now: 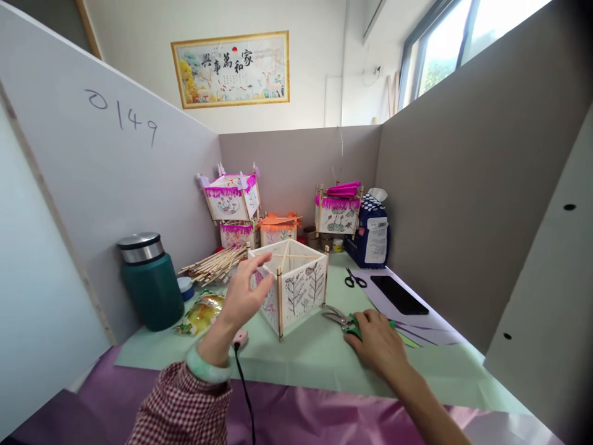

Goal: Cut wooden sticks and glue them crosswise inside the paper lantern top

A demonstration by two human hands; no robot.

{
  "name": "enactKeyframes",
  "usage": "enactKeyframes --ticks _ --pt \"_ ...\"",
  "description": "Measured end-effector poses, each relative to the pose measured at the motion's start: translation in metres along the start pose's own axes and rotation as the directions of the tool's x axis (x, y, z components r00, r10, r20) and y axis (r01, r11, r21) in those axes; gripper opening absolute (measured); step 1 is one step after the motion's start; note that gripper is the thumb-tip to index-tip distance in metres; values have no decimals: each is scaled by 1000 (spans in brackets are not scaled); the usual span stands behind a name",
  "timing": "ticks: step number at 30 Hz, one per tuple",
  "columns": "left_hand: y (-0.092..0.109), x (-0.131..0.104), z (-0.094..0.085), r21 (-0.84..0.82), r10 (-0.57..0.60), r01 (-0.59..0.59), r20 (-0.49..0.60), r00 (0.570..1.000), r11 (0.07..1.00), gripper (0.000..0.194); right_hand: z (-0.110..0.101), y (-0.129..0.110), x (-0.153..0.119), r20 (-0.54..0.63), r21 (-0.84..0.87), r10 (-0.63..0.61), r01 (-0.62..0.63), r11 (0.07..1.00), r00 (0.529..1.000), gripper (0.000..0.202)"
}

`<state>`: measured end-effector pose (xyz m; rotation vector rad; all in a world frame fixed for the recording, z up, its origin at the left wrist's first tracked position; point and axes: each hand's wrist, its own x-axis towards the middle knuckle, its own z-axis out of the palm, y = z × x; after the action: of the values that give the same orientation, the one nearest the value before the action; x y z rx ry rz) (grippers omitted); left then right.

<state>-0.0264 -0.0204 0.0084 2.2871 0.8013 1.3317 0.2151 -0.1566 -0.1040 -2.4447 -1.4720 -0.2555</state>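
Note:
A square paper lantern (304, 290) on a bamboo-stick frame stands upright in the middle of the table, its white sides drawn with dark trees. My left hand (248, 290) is raised at its left side, thumb and fingers apart, with nothing in it; whether a fingertip touches the lantern I cannot tell. To the right of the lantern, my right hand (377, 337) rests over the green handles of a pair of shears (337, 316), fingers curled on them. The shears' metal blades lie on the table and point toward the lantern. My palm hides part of the handles.
Other lanterns with pink (231, 201) and orange trim (278, 232) stand at the back, beside bamboo sticks (217, 264). On the left are a green flask (151, 284) and a yellow packet (204, 312). Black scissors (355, 279) and a phone (399, 295) lie right. Grey partitions enclose the table.

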Motion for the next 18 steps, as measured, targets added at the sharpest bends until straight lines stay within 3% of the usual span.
enactKeyframes --ticks 2,5,8,13,18 --pt "3 -2 0 -23 -2 4 57 998 1000 44 10 -5 -11 -44 -30 8 -10 999 999 26" --pt "9 3 -3 -40 -5 11 153 988 999 49 15 -14 -19 -5 -62 48 -49 997 999 25" --pt "10 7 0 64 46 -62 225 973 996 56 11 -17 -15 28 -65 103 -101 993 994 26" --pt "-1 0 20 187 55 -77 121 991 979 53 -8 -15 16 -21 17 149 -149 989 989 21" --pt "-3 -1 32 231 117 -123 40 992 965 44 -26 -33 62 -123 273 64 -28 962 990 34"
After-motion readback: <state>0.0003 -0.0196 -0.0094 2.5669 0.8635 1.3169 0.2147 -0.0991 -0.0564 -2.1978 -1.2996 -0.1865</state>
